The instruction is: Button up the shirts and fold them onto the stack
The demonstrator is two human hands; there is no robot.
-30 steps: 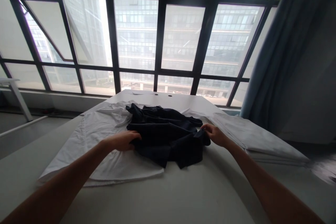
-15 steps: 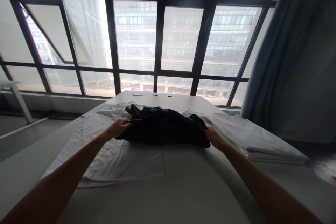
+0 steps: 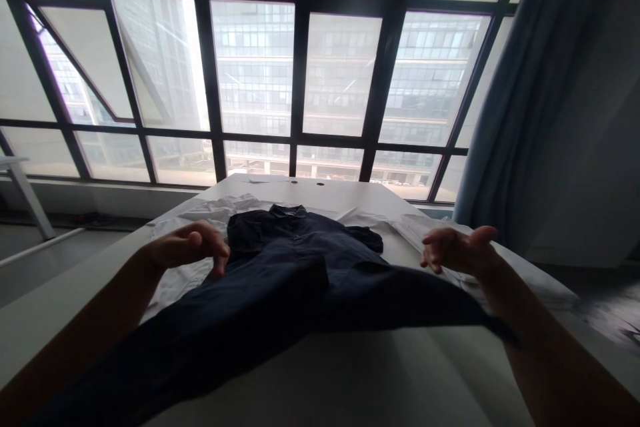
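A dark navy button-up shirt [image 3: 280, 280] lies spread across the table, its collar [image 3: 289, 211] at the far side. Its lower part comes toward me and drapes across my forearms. My left hand [image 3: 189, 247] hovers open over the shirt's left side, fingers apart and holding nothing. My right hand [image 3: 457, 250] is open too, near the shirt's right sleeve [image 3: 367, 238] but not gripping it. A white cloth [image 3: 183, 273] lies beneath the shirt, mostly hidden.
A folded white stack [image 3: 520, 270] lies on the right of the white table [image 3: 325, 192], whose far end has small dark holes. Large windows stand beyond the table. A blue curtain [image 3: 530, 113] hangs at the right, and a small white table [image 3: 15, 167] stands at the far left.
The dark bundle has opened out into a spread shirt reaching toward me. Both hands have let go, opened and moved apart.
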